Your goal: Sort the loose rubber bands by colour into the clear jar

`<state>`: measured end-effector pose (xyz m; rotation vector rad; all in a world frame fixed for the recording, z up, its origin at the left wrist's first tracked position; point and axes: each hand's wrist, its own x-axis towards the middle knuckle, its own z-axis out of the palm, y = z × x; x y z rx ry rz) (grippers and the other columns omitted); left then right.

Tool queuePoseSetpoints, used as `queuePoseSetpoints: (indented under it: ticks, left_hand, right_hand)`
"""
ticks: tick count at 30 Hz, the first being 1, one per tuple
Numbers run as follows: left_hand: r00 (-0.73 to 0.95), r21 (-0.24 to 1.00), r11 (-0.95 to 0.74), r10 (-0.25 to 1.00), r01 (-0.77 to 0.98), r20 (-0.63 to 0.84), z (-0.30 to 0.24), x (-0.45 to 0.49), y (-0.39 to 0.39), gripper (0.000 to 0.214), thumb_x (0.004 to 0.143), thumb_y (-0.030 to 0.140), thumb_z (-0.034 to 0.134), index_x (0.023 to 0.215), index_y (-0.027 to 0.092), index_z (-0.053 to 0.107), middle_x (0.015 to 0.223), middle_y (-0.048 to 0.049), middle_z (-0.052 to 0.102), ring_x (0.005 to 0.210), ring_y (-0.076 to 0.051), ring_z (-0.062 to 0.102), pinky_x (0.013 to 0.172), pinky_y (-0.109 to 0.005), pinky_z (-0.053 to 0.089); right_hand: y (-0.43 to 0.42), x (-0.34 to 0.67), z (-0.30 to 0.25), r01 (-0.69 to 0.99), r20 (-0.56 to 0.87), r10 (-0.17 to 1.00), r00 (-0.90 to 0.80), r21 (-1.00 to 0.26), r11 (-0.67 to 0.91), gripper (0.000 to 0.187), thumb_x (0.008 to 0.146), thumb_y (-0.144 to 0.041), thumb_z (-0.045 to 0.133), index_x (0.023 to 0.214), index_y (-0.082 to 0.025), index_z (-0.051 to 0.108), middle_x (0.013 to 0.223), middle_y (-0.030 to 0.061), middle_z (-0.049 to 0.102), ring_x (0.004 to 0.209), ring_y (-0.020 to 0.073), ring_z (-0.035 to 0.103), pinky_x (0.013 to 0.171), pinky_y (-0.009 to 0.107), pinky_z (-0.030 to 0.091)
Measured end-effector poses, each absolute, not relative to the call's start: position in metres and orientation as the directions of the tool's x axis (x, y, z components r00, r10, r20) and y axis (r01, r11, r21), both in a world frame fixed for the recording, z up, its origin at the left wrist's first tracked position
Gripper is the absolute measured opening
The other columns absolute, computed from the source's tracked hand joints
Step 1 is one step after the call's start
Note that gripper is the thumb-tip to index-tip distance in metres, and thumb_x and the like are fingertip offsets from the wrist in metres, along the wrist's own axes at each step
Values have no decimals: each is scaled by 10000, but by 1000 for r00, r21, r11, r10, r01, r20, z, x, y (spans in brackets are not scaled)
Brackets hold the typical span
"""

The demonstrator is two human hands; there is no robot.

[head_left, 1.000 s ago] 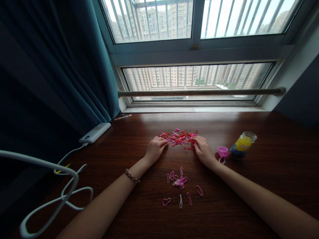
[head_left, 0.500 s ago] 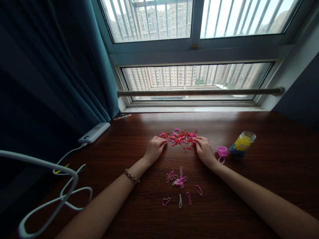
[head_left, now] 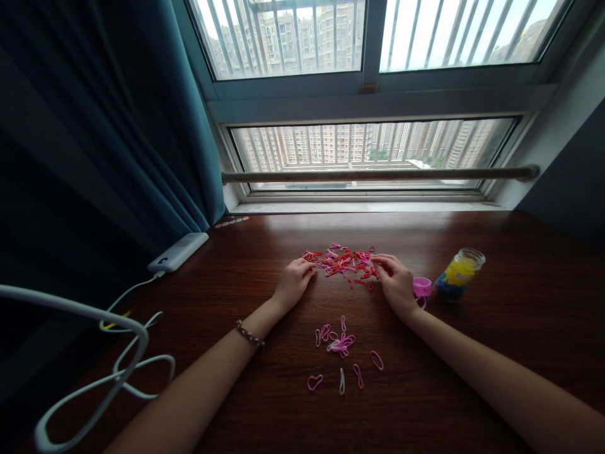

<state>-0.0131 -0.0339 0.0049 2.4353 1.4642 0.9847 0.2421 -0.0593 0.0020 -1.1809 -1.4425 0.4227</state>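
Small red and pink rubber bands lie in a loose pile point(head_left: 344, 260) on the brown table. My left hand point(head_left: 293, 281) rests at the pile's left edge, fingers curled and pressed together; whatever they may hold is hidden. At the right edge is my right hand point(head_left: 396, 284), its thumb a little apart from the outstretched fingers, and I see no band held between them. Closer to me is a smaller cluster of pink bands point(head_left: 342, 344). A pink band point(head_left: 377, 360), a white band point(head_left: 341, 381) and a few others lie singly around it.
Right of my right hand stands a small pink cup point(head_left: 422, 287), partly covered by it. A glass jar point(head_left: 459, 275) with yellow and blue contents leans beside it. A white power strip point(head_left: 178, 252) and looped white cable point(head_left: 137, 366) lie left, below the blue curtain point(head_left: 142, 126).
My right hand has shifted slightly right, away from the pile, and its thumb and fingers have spread. It now covers more of the pink cup. My left hand has barely moved.
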Motion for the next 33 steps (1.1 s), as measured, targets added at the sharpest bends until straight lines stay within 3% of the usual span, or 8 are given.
queuePoseSetpoints:
  ticks: [4,8,14,23,33]
  left_hand:
    - [304,471,-516,837,716,455,4,-13,-34,129,792,193,516,854,194,629,874,-50,603,795,-172,567,735,-293,455]
    - [305,469,-523,831,711,465,4,-12,-34,125,788,175,514,844,185,626,891,-58,597,817,-179,565,759,-309,460]
    - [348,430,-572,797,698,495,4,-11,-35,158,795,156,481,696,169,603,917,-63,551,870,-174,541,813,-316,451]
    - [335,341,-549,787,763,519,5,-10,-36,76,789,147,494,756,181,554,797,-46,572,822,-192,516,765,-329,428]
    - [267,484,-520,825,704,498,7,-10,-38,115,834,220,444,808,179,548,752,-29,583,673,-140,532,647,-250,418]
  right_hand:
    - [-57,244,-1,300,479,848,224,-862,408,200,759,-354,582,820,-176,651,917,74,628,880,223,587,814,377,475]
    - [-55,243,-3,186,405,881,245,-911,368,342,709,-383,643,971,-167,604,927,84,623,806,214,615,743,375,514]
    - [-52,245,-5,248,428,871,241,-895,371,279,701,-431,639,795,-172,680,959,89,600,863,226,590,767,368,505]
    - [-49,246,-9,144,302,913,275,-952,272,359,725,-486,595,865,-156,619,808,84,667,757,229,626,675,351,502]
    - [-52,245,-3,113,284,926,248,-958,264,395,732,-537,559,829,-158,609,706,57,650,626,194,603,574,298,474]
